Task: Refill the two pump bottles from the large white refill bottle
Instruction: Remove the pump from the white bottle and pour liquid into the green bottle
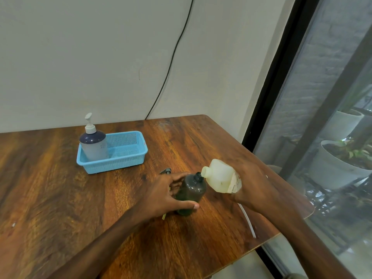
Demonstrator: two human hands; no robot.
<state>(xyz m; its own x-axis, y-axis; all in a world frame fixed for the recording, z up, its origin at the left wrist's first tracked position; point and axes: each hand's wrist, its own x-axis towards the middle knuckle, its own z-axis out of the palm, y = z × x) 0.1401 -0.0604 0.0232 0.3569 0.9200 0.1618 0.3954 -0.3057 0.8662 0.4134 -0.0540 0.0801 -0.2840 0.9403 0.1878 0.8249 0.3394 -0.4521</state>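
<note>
Two bare forearms reach in from the bottom edge over the dark-grained wooden desk (60,188). At the far left of the things on it sits a light blue perforated plastic basket (128,158), close to the pale wall, and in its left end stands a grey pump bottle with a dark navy shoulder and a white pump head (93,143) — upright, pump still fitted. Just right of the basket, on the bare wood, lies a small dark grey pump part (166,171), partly hidden behind the fingers.

Next comes the left hand (167,195), curled around a smoky dark translucent pump bottle with its pump removed (191,193); fingers wrap the far side and the thumb presses the near side, steadying it upright on the desk. A thin yellowish strip pokes out under the wrist; what it is cannot be told.

Right of that, the right hand (251,186) grips the body of the large cream-white plastic refill bottle (221,176), fingers closed around its labelled lower half. It is tipped leftward — its open neck touching the dark bottle's narrow mouth. A thin white tube (248,222) lies on the desk beneath the right forearm, near the edge by the black-framed window (281,77).
</note>
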